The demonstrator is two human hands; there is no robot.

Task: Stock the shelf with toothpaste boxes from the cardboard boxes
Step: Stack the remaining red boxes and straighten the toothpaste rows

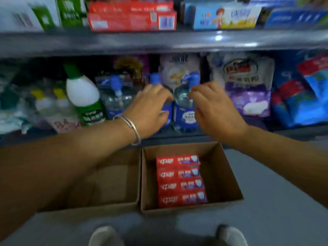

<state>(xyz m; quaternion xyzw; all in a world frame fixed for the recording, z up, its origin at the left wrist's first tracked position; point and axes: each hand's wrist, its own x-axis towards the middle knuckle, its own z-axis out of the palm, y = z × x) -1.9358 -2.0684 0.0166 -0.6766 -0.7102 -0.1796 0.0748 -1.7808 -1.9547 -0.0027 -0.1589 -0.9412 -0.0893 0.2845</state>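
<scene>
Hands above the right cardboard box, which serves as landmark. Left hand and right hand hang in the air above and beyond this box, fingers loosely curled, part open, holding nothing; motion blur hides finer detail. Four red toothpaste boxes, flat glossy oblongs, lie side by side inside it, probably packed so for easy lifting. Left cardboard box, touching its left wall, shows only bare matte brown board. Upper shelf, far above, already carries matching red cartons. Clear blue-capped bottles stand just behind the hands.
</scene>
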